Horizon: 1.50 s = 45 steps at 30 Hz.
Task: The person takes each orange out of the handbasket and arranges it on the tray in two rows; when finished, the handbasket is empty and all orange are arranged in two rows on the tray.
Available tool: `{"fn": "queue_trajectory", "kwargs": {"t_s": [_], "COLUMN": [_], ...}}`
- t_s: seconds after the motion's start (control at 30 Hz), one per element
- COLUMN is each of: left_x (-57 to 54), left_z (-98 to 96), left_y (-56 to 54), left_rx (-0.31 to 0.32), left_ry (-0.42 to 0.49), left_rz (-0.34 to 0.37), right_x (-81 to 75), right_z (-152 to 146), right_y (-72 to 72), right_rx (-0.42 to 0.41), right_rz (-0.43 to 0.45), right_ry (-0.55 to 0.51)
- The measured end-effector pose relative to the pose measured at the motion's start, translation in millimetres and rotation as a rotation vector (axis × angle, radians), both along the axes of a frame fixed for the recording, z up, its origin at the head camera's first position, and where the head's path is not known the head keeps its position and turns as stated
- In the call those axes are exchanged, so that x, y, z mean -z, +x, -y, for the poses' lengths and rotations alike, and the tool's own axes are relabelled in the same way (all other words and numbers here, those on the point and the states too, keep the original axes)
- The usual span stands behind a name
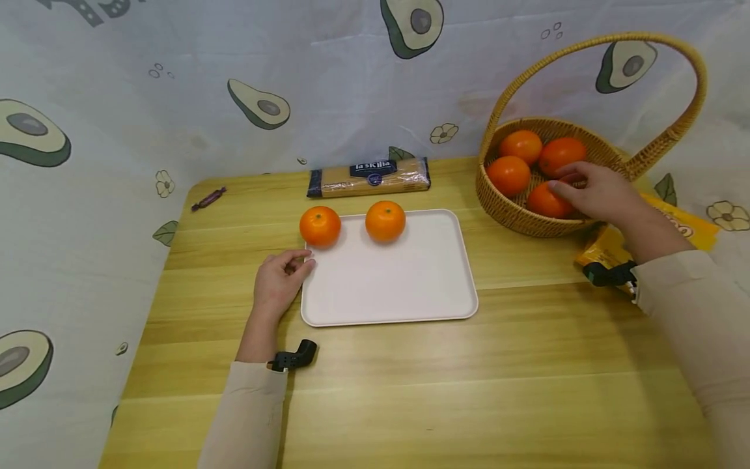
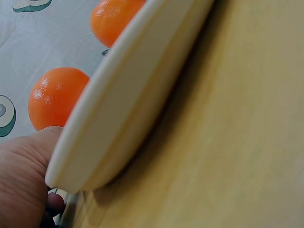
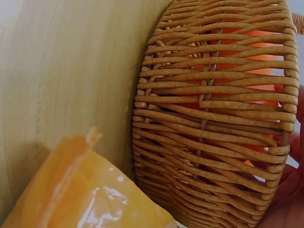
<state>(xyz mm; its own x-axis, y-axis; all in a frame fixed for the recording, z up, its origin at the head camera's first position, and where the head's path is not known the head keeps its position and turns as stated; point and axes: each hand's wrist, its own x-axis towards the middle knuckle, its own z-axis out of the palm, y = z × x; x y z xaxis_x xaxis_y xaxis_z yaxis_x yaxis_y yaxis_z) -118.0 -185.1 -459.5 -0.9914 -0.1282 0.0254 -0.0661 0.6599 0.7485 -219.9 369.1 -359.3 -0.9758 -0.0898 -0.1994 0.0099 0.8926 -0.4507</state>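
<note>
My left hand (image 1: 280, 281) pinches the left rim of a white rectangular tray (image 1: 387, 286) between thumb and fingers; the left wrist view shows the tray's side wall (image 2: 128, 95) close up. Two oranges sit along the tray's far edge, one orange (image 1: 319, 227) at the far left corner and another orange (image 1: 385, 221) right of it. My right hand (image 1: 597, 192) reaches into a wicker basket (image 1: 527, 225) and grips the front orange (image 1: 549, 200), thumb on its top. Beside that one lie three more, such as the left orange (image 1: 508, 176). In the right wrist view the basket's weave (image 3: 213, 104) partly hides the fruit.
A pack of spaghetti (image 1: 369, 179) lies behind the tray. One small wrapped candy (image 1: 208, 198) is at the table's far left. Under my right forearm, against the basket, lies a shiny yellow packet (image 1: 609, 247). The basket's tall handle (image 1: 597, 40) arches over the fruit.
</note>
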Motion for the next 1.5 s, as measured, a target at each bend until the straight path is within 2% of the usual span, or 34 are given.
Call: {"fn": "queue_trajectory", "kwargs": {"t_s": [0.4,0.57,0.8,1.03,1.27,1.5], "left_x": [-0.9,-2.2,-0.6,-2.0,-2.5,-3.0], "left_z": [-1.3,-1.9,-1.7,-1.4,-1.6,-2.2], "left_y": [-0.3,0.5,0.3,0.7,1.5,1.5], "left_rx": [-0.006,-0.002,0.004,0.001,-0.001,-0.003], "left_ry": [0.000,0.014,0.018,0.008,0.011,0.012], "left_rz": [0.022,0.010,-0.001,0.000,0.000,0.000], "right_x": [-1.2,-3.0,-3.6,-2.1,-1.4,-6.4], "right_z": [0,-2,-1,1,3,9], "right_y": [4.2,0.0,-7.5,-9.3,-5.4,4.2], "right_rx": [0.065,0.045,-0.031,-0.065,-0.064,0.034], "right_rz": [-0.022,0.000,0.132,0.135,0.083,-0.030], "right_ry": [-0.016,0.042,0.144,0.152,0.113,0.003]}}
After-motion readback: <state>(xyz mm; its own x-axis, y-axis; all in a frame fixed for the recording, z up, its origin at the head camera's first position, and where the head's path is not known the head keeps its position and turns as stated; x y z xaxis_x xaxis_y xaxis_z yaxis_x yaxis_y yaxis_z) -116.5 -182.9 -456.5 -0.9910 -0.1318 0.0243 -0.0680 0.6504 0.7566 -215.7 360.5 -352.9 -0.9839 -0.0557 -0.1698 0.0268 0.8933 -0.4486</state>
